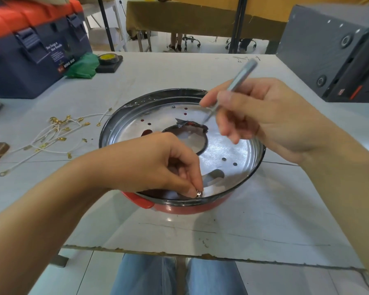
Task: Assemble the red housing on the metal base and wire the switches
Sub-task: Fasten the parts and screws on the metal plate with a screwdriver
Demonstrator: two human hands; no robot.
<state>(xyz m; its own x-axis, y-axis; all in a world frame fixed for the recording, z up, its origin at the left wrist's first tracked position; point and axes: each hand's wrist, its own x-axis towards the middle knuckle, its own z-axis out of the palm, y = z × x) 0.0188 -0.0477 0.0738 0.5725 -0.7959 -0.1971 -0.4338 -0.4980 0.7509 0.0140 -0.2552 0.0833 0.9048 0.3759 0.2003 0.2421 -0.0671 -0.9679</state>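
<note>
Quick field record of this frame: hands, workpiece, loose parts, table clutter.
left hand: pinches a small screw at the near rim of the metal base
right hand: holds a screwdriver, tip down over the base
workpiece: perforated metal base seated in the red housing
loose parts: white wires with brass terminals, left of the base
clutter: toolbox, tape roll
</note>
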